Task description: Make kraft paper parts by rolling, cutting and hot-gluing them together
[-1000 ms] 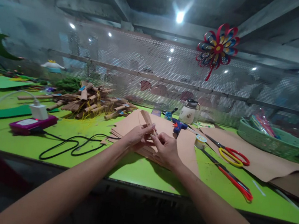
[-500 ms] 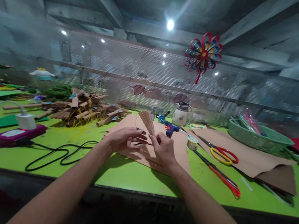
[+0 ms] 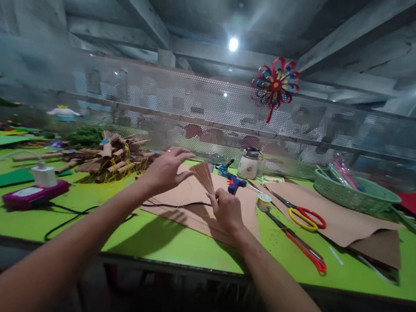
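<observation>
My right hand [image 3: 228, 210] pinches the narrow lower end of a pleated brown paper fan [image 3: 204, 176], whose folds spread up and to the left. My left hand [image 3: 169, 170] is raised left of the fan, its thumb and fingers apart and nothing visible in its grasp. The thumb tip comes close to the fan's left edge; whether it touches, I cannot tell. Beneath both hands lies a sheet of brown kraft paper [image 3: 178, 198], with a black cord [image 3: 169, 205] running across it. Just behind my right hand is a blue glue gun [image 3: 235, 182].
Right of the paper are a thread spool [image 3: 263, 201], red-and-yellow scissors [image 3: 306, 218] and a red-handled tool [image 3: 305, 250]. A green basket [image 3: 356, 196] stands farther back. Rolled brown paper pieces [image 3: 114, 158] are heaped at left, behind a purple power strip [image 3: 34, 196].
My left hand has moved up and to the left, away from the lower part of the fan, and its fingers have spread. My right hand keeps its hold on the fan.
</observation>
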Demonstrator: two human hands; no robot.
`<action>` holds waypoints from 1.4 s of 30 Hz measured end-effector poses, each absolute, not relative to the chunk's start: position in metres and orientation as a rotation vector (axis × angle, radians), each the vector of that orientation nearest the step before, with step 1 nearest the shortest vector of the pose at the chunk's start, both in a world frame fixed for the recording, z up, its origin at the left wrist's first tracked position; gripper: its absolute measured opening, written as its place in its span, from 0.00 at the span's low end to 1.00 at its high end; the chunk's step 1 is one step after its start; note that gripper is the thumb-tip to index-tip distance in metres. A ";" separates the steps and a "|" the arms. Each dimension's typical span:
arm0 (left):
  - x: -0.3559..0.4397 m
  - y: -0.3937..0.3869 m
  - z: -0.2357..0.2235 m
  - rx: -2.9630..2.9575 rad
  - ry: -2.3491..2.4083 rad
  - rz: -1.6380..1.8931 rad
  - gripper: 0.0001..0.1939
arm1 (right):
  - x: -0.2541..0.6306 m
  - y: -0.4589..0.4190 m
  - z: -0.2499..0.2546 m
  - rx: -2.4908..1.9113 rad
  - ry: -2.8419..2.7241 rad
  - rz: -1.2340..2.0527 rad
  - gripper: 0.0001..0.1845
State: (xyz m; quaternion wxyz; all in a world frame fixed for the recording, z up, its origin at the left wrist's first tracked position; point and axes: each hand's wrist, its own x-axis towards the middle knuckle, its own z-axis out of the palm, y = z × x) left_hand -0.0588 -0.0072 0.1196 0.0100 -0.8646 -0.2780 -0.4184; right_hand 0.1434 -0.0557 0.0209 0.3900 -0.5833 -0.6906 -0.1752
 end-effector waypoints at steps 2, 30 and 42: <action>-0.055 0.000 0.123 -2.870 -0.651 -1.032 0.27 | 0.143 -0.058 0.022 -1.442 -1.828 -0.499 0.15; -0.046 0.003 0.045 -2.970 -0.435 -0.706 0.16 | 0.164 -0.071 0.059 -1.289 -2.478 -0.404 0.19; -0.048 -0.005 0.041 -3.146 -0.587 -0.567 0.16 | 0.170 -0.073 0.038 -1.278 -2.456 -0.047 0.10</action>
